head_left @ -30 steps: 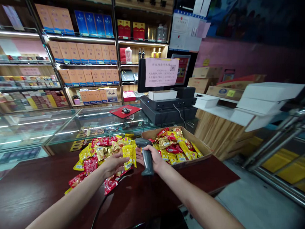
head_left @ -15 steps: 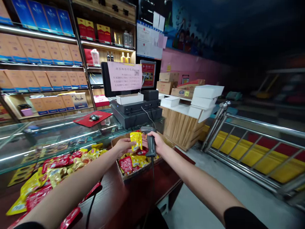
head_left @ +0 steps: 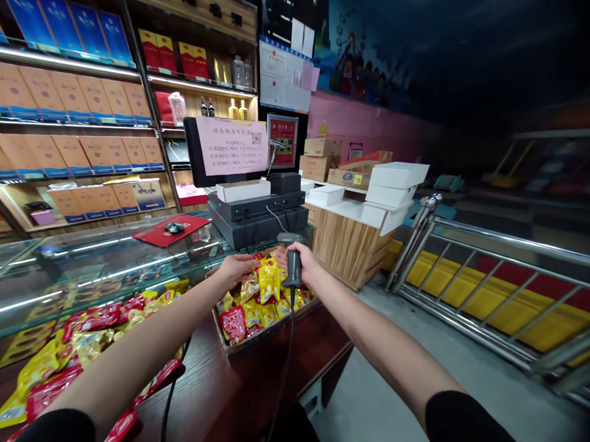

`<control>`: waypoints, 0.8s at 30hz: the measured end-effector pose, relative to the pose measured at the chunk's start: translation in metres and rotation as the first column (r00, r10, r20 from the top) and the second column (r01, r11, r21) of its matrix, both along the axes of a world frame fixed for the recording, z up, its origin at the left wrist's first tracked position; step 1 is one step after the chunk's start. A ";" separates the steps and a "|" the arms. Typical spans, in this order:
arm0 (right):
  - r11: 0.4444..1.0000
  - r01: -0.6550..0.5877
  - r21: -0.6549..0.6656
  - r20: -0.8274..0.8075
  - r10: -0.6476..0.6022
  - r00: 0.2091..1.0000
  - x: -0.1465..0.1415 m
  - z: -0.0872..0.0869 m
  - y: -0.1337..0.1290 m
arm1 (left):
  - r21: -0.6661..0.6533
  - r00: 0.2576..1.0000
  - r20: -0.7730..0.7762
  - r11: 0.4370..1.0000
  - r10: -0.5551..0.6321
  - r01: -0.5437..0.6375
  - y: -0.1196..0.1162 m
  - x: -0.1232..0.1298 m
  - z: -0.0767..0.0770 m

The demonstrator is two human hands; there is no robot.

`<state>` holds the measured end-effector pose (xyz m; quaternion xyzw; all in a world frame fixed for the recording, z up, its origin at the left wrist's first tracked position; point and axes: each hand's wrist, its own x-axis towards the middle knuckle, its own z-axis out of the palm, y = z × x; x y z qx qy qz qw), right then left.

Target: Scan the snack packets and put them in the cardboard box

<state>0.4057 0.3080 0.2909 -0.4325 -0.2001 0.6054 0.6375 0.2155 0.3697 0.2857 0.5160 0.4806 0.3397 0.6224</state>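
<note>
My right hand point(head_left: 301, 260) is wrapped round the grip of a dark grey corded scanner point(head_left: 293, 266), held upright over the right part of a cardboard box point(head_left: 227, 351). The box is full of small yellow, gold and red packets. My left hand point(head_left: 238, 269) is over the box's back left, its fingers stretched toward the packets and apparently free of any packet. Between the hands a yellow packet point(head_left: 269, 281) lies on top of the others. To the left, partly behind my left forearm, a loose pile of red and yellow packets point(head_left: 93, 317) spreads over the dark red table.
Behind the box are a glass counter point(head_left: 104, 259), a mouse point(head_left: 174, 228) on a red mat point(head_left: 188, 230), and a monitor with a pink notice point(head_left: 234, 146). A metal railing point(head_left: 496, 279) stands at right. The scanner's cable hangs over the table.
The yellow packet that my left hand held up before the scanner is now out of its fingers, and that hand is open over the box. The view has shifted slightly.
</note>
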 end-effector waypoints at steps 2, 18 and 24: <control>1.000 -0.020 -0.019 -0.007 0.020 1.000 -0.008 0.003 0.002 | -0.010 1.000 0.020 1.000 0.000 0.000 -0.001 -0.010 0.003; 0.879 -0.477 -0.030 0.111 0.477 0.872 -0.206 -0.009 -0.020 | 0.157 0.992 0.000 0.980 0.125 -0.123 -0.062 -0.207 -0.016; 0.793 -0.605 -0.067 0.249 0.601 0.760 -0.274 -0.048 -0.047 | 0.332 0.934 -0.219 0.922 0.282 -0.201 -0.117 -0.285 -0.056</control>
